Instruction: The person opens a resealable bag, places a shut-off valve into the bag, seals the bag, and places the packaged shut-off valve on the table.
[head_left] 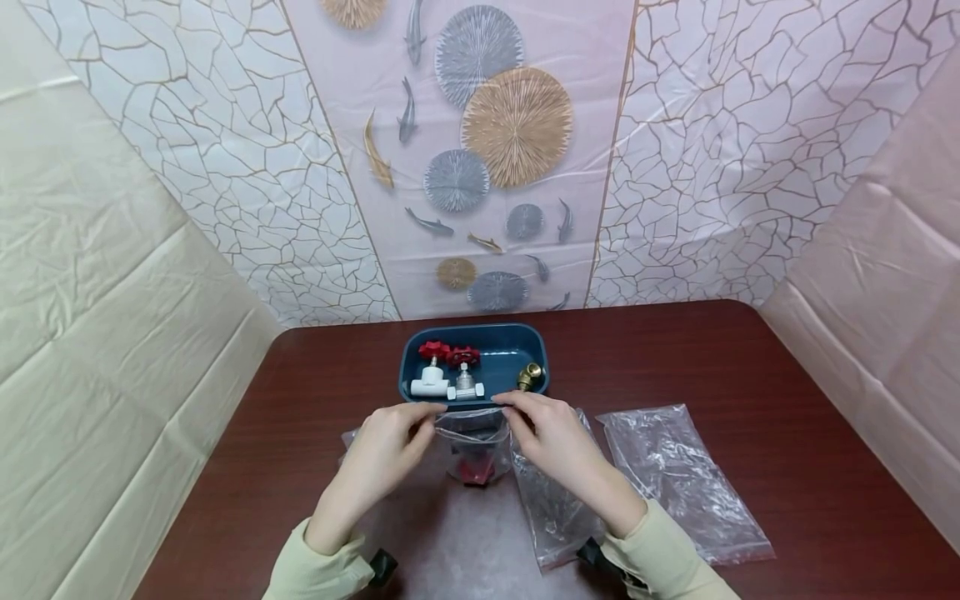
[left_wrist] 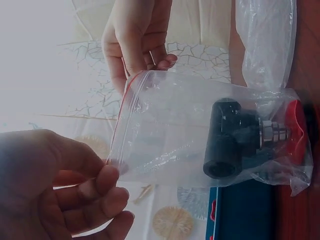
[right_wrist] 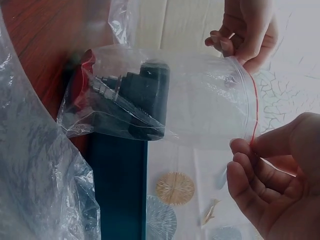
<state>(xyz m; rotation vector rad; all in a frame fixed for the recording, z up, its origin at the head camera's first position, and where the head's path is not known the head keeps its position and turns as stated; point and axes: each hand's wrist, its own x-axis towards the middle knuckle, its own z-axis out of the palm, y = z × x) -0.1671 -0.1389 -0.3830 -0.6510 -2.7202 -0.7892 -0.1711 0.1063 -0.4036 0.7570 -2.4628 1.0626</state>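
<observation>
Both hands hold up a clear zip bag (left_wrist: 170, 145) by the two ends of its top edge, which has a red line along the seal. My left hand (head_left: 386, 446) pinches the left corner between thumb and forefinger, and my right hand (head_left: 555, 437) pinches the right corner. Inside the bag, at the bottom, lies a valve (left_wrist: 227, 137) with a black tee-shaped body, a metal stem and a red handle (right_wrist: 82, 82) pointing down. The wrist views show the bag hanging upright, its lower end close over the table.
A blue tray (head_left: 510, 333) behind the bag holds a white valve (head_left: 430, 383) and a metal valve (head_left: 465, 385), both with red handles, and a brass fitting (head_left: 528, 377). Clear bags (head_left: 678, 483) lie on the brown table (head_left: 315, 367), mostly to the right.
</observation>
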